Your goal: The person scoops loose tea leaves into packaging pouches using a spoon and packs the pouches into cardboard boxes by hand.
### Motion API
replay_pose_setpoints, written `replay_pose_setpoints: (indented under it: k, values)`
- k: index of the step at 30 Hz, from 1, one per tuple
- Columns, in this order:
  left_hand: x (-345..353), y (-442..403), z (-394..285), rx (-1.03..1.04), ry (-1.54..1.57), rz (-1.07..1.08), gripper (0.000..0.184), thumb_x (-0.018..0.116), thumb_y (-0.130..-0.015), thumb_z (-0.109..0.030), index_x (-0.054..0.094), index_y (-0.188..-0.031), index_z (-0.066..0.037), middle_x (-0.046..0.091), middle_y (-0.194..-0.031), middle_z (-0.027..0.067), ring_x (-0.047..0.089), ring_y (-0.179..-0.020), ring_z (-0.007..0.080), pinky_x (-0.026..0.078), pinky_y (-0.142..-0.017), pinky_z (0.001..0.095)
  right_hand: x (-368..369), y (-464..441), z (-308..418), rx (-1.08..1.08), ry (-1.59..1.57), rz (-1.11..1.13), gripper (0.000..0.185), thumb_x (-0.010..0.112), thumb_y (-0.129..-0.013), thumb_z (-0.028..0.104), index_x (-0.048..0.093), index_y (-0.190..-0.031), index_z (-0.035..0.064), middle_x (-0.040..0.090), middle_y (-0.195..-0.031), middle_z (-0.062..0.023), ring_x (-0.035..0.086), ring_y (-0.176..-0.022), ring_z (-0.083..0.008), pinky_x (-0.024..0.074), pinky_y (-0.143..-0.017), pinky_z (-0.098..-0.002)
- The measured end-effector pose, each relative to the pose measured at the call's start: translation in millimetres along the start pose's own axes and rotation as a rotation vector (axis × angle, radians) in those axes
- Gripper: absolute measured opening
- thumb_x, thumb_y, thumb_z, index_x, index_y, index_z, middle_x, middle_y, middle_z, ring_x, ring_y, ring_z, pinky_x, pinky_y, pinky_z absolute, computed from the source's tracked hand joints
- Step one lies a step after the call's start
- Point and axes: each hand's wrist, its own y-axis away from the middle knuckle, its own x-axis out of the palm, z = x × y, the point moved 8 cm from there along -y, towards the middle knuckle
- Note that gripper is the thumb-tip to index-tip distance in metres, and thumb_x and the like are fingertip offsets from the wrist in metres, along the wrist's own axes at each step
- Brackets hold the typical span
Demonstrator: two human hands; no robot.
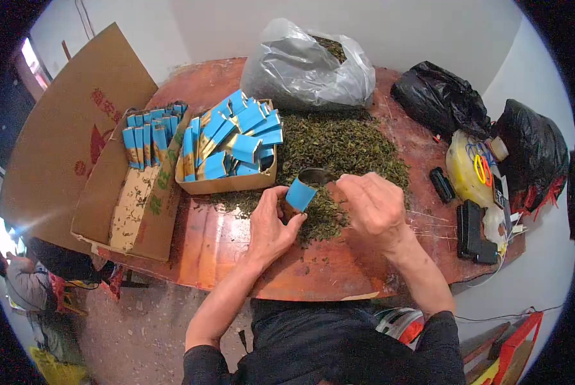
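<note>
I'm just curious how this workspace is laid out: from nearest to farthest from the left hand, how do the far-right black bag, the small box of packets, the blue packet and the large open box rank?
From the left hand:
1. Blue packet, in its grasp
2. Small box, just left
3. Large open box, farther left
4. Black bag, far right

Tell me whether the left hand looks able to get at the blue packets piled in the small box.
Probably, once freed: the small box is open-topped and nearby, its piled packets poking above the rim. For now, the left hand looks occupied, holding another blue packet.
</note>
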Motion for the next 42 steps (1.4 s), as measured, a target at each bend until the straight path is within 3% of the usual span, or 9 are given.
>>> replay_pose_setpoints:
  k: [6,10,21,30,33,36,42]
  values:
    - [-1,0,-4,-0.014,0.007,0.000,0.056,0.086,-0.078,-0.014,0.059,-0.125,-0.002,0.064,-0.104,0.0136,0.061,-0.078,0.0268,0.053,-0.072,0.0394,2,3,6,-0.040,-0.002,0.053,0.030,0.072,-0.077,0.005,0.070,-0.105,-0.0042,0.073,-0.101,-0.0173,0.070,-0.078,-0.0293,0.0588,-0.065,-0.0388]
    - [-3,0,-2,-0.027,-0.045,0.001,0.056,0.088,-0.078,-0.013,0.060,-0.126,-0.003,0.069,-0.100,0.0110,0.069,-0.084,0.0228,0.056,-0.077,0.0370,5,4,7,-0.035,-0.002,0.057,0.032,0.072,-0.075,0.005,0.070,-0.105,-0.0040,0.074,-0.103,-0.0172,0.071,-0.079,-0.0294,0.0592,-0.065,-0.0382]
    - [-4,0,-6,0.022,-0.028,-0.029,0.056,0.088,-0.078,-0.015,0.061,-0.125,-0.004,0.067,-0.096,0.0103,0.066,-0.083,0.0239,0.055,-0.076,0.0375,-8,4,4,0.002,0.002,-0.016,0.026,0.073,-0.077,0.000,0.072,-0.103,-0.0043,0.075,-0.098,-0.0162,0.070,-0.074,-0.0290,0.0586,-0.062,-0.0391]
    - [-2,0,-2,-0.044,-0.022,0.014,0.056,0.088,-0.078,-0.013,0.060,-0.126,-0.003,0.068,-0.103,0.0116,0.068,-0.087,0.0230,0.057,-0.079,0.0371,-8,7,5,0.025,0.025,-0.025,0.026,0.072,-0.077,-0.003,0.071,-0.103,-0.0040,0.076,-0.096,-0.0158,0.070,-0.071,-0.0283,0.0576,-0.061,-0.0383]
    - [-5,1,-7,0.047,-0.045,-0.033,0.057,0.089,-0.078,-0.013,0.060,-0.127,-0.003,0.068,-0.100,0.0116,0.069,-0.085,0.0217,0.057,-0.076,0.0361,-12,6,5,0.023,0.010,-0.056,0.028,0.072,-0.076,-0.005,0.071,-0.104,-0.0041,0.076,-0.096,-0.0162,0.071,-0.071,-0.0284,0.0578,-0.061,-0.0379]
    - [-3,2,2,-0.010,0.023,-0.024,0.058,0.089,-0.078,-0.013,0.059,-0.127,-0.004,0.068,-0.097,0.0112,0.068,-0.080,0.0207,0.056,-0.073,0.0349,-13,10,1,0.033,-0.002,-0.090,0.030,0.073,-0.076,-0.008,0.071,-0.105,-0.0037,0.076,-0.097,-0.0168,0.072,-0.072,-0.0292,0.0580,-0.061,-0.0383]
    - [-8,4,-1,0.012,-0.005,-0.046,0.056,0.088,-0.080,-0.014,0.059,-0.126,-0.003,0.067,-0.094,0.0097,0.064,-0.077,0.0203,0.054,-0.072,0.0353,-7,39,-29,0.272,-0.007,-0.078,0.023,0.074,-0.084,-0.010,0.072,-0.106,-0.0021,0.075,-0.092,-0.0167,0.073,-0.076,-0.0332,0.0575,-0.065,-0.0408]
